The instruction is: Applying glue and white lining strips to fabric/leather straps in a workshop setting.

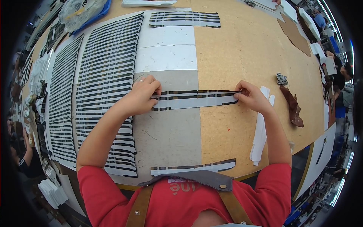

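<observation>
A long strip of black, white and brown checked material [196, 101] lies crosswise in front of me, over the line between a grey board and the tan tabletop. Its far edge shows a narrow dark checked band, while the nearer part is pale. My left hand [143, 95] is closed on the strip's left end, thumb nearest me. At the other end, my right hand [251, 97] pinches the far corner between thumb and fingers. Nearer my body, another checked strip [193, 167] lies partly hidden by my apron [200, 178].
Overlapping striped pieces [109, 75] form long rows at left. A stack of checked strips [185, 19] lies at the far side. White strips [259, 132], a crumpled grey lump [281, 78] and a brown scrap [292, 108] sit at right. A blue tray [92, 17] holds clear plastic.
</observation>
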`<state>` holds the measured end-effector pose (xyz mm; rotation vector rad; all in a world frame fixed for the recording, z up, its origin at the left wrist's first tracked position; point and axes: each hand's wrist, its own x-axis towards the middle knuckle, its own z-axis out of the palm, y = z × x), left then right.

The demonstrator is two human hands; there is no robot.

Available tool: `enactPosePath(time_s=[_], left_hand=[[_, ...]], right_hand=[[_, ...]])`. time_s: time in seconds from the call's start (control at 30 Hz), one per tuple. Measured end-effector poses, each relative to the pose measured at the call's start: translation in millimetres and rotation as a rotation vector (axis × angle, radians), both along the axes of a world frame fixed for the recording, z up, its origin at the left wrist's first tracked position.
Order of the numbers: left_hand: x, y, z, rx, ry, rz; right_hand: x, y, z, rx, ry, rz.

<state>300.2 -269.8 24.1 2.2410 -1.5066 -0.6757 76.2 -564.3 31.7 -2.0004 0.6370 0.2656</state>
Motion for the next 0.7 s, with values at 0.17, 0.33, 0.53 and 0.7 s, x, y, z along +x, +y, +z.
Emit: enactPosePath(time_s=[0.17, 0.33, 0.53, 0.7], left_hand=[[-1, -5, 12, 0.038, 0.160, 0.019], [10, -2, 6, 0.061, -0.094, -0.092], [75, -44, 8, -0.279, 0.229, 0.375], [147, -85, -19, -0.372, -0.012, 0.579]], right_hand=[[3, -12, -4, -0.124, -0.152, 0.093], [15, -24, -4, -0.078, -0.213, 0.041], [78, -64, -6, -0.012, -0.351, -0.119], [161, -87, -27, 0.002, -0.459, -0.262]])
